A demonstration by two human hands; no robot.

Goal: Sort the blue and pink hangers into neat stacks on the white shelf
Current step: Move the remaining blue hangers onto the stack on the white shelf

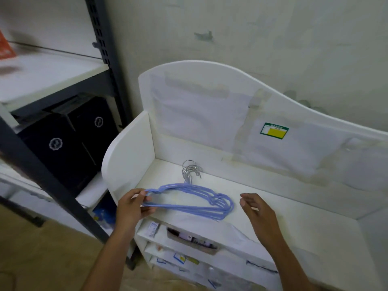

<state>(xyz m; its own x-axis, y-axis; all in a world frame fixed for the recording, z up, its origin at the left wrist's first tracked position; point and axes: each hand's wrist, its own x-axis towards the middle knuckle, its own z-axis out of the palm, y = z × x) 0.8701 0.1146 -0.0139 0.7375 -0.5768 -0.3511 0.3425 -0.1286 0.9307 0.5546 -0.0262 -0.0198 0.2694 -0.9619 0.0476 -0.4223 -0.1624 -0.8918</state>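
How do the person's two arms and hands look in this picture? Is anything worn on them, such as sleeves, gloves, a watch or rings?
Both forearms enter from the bottom edge and are bare as far as the picture shows: no sleeve is in view. The left hand and the right hand wear no gloves. No watch, bracelet or ring is visible on either wrist or on the fingers that show. The nails look short and unpainted.

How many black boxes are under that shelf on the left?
2. One black box sits nearer the camera, the other right beside it, further back, both under the grey rack's white board. More may hide behind.
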